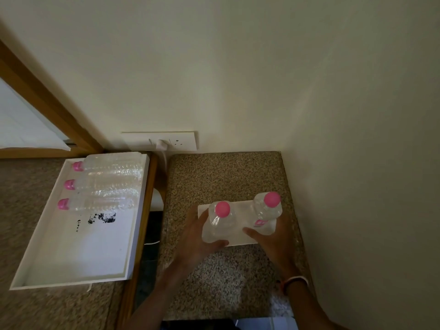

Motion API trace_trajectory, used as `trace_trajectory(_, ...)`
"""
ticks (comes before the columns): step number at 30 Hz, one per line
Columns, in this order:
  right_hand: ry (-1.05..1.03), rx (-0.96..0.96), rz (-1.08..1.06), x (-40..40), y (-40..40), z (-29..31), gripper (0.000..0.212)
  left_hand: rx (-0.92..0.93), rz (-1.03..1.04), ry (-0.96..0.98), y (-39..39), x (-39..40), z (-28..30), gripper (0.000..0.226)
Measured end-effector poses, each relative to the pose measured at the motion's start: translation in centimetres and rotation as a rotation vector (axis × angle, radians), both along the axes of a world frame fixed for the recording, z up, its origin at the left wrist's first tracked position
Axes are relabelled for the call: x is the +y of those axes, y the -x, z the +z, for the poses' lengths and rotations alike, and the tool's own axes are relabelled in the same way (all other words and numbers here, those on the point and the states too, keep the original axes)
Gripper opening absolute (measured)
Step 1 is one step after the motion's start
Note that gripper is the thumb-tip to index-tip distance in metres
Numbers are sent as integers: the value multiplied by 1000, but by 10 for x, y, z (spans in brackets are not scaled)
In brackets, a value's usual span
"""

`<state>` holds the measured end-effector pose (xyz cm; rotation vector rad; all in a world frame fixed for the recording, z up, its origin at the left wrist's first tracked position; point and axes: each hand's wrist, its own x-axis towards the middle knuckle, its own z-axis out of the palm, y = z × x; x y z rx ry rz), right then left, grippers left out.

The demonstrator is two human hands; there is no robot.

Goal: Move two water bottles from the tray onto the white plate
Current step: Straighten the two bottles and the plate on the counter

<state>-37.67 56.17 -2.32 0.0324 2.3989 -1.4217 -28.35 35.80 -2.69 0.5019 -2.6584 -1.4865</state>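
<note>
Two clear water bottles with pink caps stand upright on the white plate (240, 210) on the right speckled counter. My left hand (195, 234) wraps the left bottle (220, 222) from its left side. My right hand (271, 239) grips the right bottle (266, 208) low on its body. The white tray (71, 253) lies to the left, with three more pink-capped bottles (104, 184) lying on their sides at its far end.
A wall outlet strip with a white plug (164, 142) sits behind the counters. A dark gap (152, 234) with a cable separates the tray's wood-edged surface from the right counter. A wall runs close along the right side.
</note>
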Motion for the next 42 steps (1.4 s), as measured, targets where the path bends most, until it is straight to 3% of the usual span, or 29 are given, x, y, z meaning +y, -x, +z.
trace_trajectory(5, -36, 116, -132, -12, 1, 0, 93, -56, 150, 12, 5, 12, -4, 97)
trace_trajectory(9, -75, 148, -136, -12, 1, -3, 91, -22, 172, -27, 4, 14, 5, 92)
trace_trajectory(12, -76, 153, -143, -9, 2, -6, 88, 17, 190, -58, 4, 13, 11, 101)
trace_trajectory(17, -70, 141, -182, -4, 1, -7, 84, -70, 159, -91, 5, 5, 13, 89)
trace_trajectory(23, 12, 86, -77, 5, 3, -4, 79, -104, 109, -45, 7, 2, 11, 93)
trace_trajectory(27, 86, 6, 119, 28, 8, 0, 74, -151, 13, -156, 0, -12, 7, 95)
trace_trajectory(29, 156, 0, 140, 40, 9, -1, 73, -173, 3, -271, -4, -20, 8, 90)
trace_trajectory(31, 170, 25, 89, 46, 10, -3, 58, -187, 71, -359, -8, -25, 5, 81)
trace_trajectory(36, -10, 85, -60, 41, 14, -10, 19, -362, 251, -484, -10, -19, -4, 52)
trace_trajectory(42, -78, 54, -117, 40, 18, -16, 16, -321, 345, -530, -11, -16, -16, 38)
